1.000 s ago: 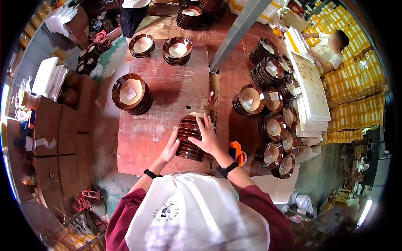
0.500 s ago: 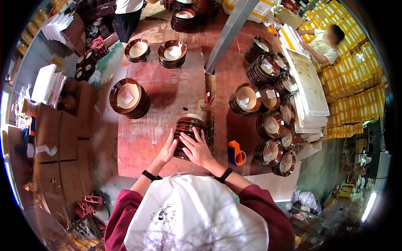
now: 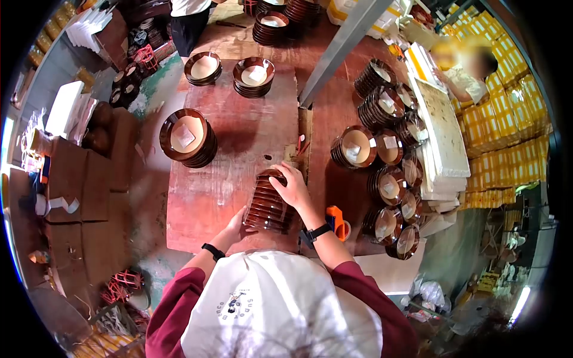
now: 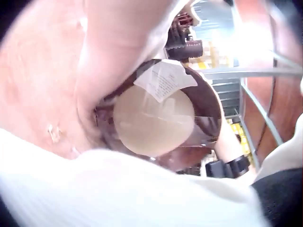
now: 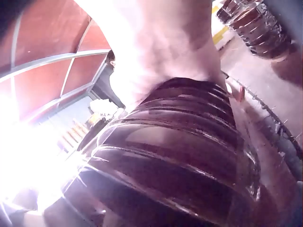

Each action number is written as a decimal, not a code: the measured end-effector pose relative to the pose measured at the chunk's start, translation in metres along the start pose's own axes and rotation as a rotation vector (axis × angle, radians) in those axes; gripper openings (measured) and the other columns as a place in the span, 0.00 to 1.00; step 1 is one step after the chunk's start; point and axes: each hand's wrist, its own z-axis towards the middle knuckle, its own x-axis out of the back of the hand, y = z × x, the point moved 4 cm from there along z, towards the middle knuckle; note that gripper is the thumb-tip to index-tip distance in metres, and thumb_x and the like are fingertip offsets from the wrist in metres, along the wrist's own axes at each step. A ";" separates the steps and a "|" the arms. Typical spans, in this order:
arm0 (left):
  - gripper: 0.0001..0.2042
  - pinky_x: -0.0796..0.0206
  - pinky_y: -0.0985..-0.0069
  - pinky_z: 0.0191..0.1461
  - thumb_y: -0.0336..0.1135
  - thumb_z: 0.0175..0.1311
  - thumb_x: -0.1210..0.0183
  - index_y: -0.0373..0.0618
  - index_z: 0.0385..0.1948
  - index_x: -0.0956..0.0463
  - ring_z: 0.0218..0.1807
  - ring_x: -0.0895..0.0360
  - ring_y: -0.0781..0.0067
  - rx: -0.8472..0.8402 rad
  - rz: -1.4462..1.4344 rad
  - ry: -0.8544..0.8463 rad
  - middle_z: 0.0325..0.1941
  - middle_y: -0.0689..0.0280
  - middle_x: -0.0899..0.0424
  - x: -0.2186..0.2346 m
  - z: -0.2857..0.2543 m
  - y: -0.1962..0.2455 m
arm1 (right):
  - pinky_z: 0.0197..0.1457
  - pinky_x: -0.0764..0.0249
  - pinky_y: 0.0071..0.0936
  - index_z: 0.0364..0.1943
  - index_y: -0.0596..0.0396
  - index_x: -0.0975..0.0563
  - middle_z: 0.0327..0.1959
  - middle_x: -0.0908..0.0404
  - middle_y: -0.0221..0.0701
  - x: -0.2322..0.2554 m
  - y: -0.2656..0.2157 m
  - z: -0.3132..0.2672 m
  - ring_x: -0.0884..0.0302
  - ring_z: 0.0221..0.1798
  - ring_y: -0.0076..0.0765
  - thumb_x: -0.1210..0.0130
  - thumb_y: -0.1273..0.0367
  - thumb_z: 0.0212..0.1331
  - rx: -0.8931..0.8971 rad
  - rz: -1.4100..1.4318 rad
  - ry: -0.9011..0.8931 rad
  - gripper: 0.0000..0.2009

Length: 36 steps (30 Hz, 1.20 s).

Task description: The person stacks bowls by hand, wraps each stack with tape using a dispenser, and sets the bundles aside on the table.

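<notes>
A stack of glossy dark-brown bowls (image 3: 267,206) lies on its side at the table's near edge, clear film over it. My right hand (image 3: 293,186) grips its far end, fingers curled over the end and thumb on the side. In the right wrist view the ridged bowl rims (image 5: 165,137) run down from that palm. My left hand (image 3: 231,230) holds the near left end, its fingertips hidden under the stack. The left wrist view shows the open end bowl (image 4: 156,120) with a cream centre and a printed paper slip (image 4: 163,79) behind the film.
Three bowl stacks, one of them large (image 3: 186,137), stand on the left half of the table (image 3: 239,173). Several wrapped stacks (image 3: 388,185) crowd the right side. An orange-and-blue tape dispenser (image 3: 337,222) sits right of my forearm. A metal post (image 3: 334,53) rises behind.
My right hand has moved from flat on the stack's side to gripping its far end. My left hand has slid toward me, to the near end. The stack has tilted slightly.
</notes>
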 end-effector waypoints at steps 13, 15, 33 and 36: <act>0.32 0.42 0.68 0.75 0.56 0.81 0.56 0.38 0.74 0.40 0.70 0.32 0.66 -0.471 0.142 -0.225 0.73 0.59 0.31 -0.014 0.073 0.013 | 0.73 0.33 0.36 0.59 0.55 0.20 0.66 0.22 0.44 0.006 0.051 -0.023 0.26 0.70 0.45 0.38 0.62 0.66 -0.095 0.402 0.135 0.21; 0.32 0.43 0.68 0.76 0.55 0.80 0.54 0.39 0.75 0.42 0.72 0.33 0.66 -0.514 0.126 -0.188 0.74 0.58 0.32 -0.035 0.059 0.025 | 0.73 0.34 0.36 0.60 0.55 0.21 0.66 0.22 0.43 0.010 0.056 -0.030 0.26 0.70 0.44 0.39 0.61 0.67 -0.144 0.460 0.149 0.21; 0.36 0.30 0.58 0.69 0.64 0.76 0.55 0.46 0.74 0.39 0.68 0.25 0.56 -0.012 0.054 -0.221 0.72 0.58 0.27 -0.082 0.047 0.069 | 0.68 0.33 0.29 0.62 0.63 0.24 0.57 0.17 0.40 0.008 0.107 -0.041 0.24 0.62 0.35 0.43 0.47 0.69 -0.695 0.666 0.257 0.31; 0.35 0.29 0.57 0.68 0.69 0.73 0.55 0.47 0.65 0.25 0.62 0.20 0.56 0.080 0.073 -0.198 0.66 0.56 0.20 -0.097 0.036 0.089 | 0.62 0.28 0.31 0.57 0.62 0.21 0.52 0.15 0.38 -0.001 0.112 -0.028 0.20 0.55 0.33 0.47 0.48 0.72 -0.937 0.925 0.077 0.28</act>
